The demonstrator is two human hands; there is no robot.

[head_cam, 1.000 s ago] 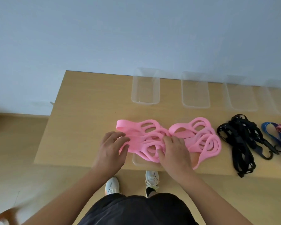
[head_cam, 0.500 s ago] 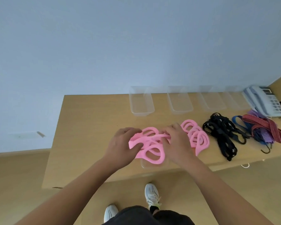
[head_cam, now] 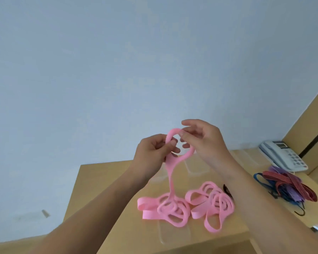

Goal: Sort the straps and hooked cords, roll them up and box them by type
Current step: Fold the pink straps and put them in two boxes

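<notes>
My hands are raised above the counter (head_cam: pixel 103 189), both on the top loop of one pink looped strap (head_cam: pixel 170 177). My left hand (head_cam: pixel 151 153) has its fingers curled round the left side of that loop, thumb and fingers pinching the band. My right hand (head_cam: pixel 204 140) pinches the upper right of the same loop between thumb and forefinger, with the other fingers loosely spread behind it. Between the two grips the loop is held open in a rough oval.

From that loop the strap hangs straight down in a narrow band to the pile of pink strap (head_cam: pixel 165 209) on the counter, directly below my left hand. Its lower coils lie there in overlapping rings, with a flat doubled end sticking out to the left of the pile. Just right of that pile, touching or nearly touching it, lies a second heap of pink looped strap (head_cam: pixel 212 206), partly under my right forearm.

A clear plastic box (head_cam: pixel 173 237) sits on the counter under the near edge of the first pile; more clear boxes (head_cam: pixel 196 165) line the far edge of the counter beyond the pile, half hidden by my hands. To the right of the second heap, past my forearm, a bit of black cord (head_cam: pixel 227 191) shows. Farther right lies a tangle of red striped, blue and purple cords (head_cam: pixel 290 186) with a dark hook (head_cam: pixel 300 213) at its near end. Beyond that tangle stands a white desk phone (head_cam: pixel 283 155).
</notes>
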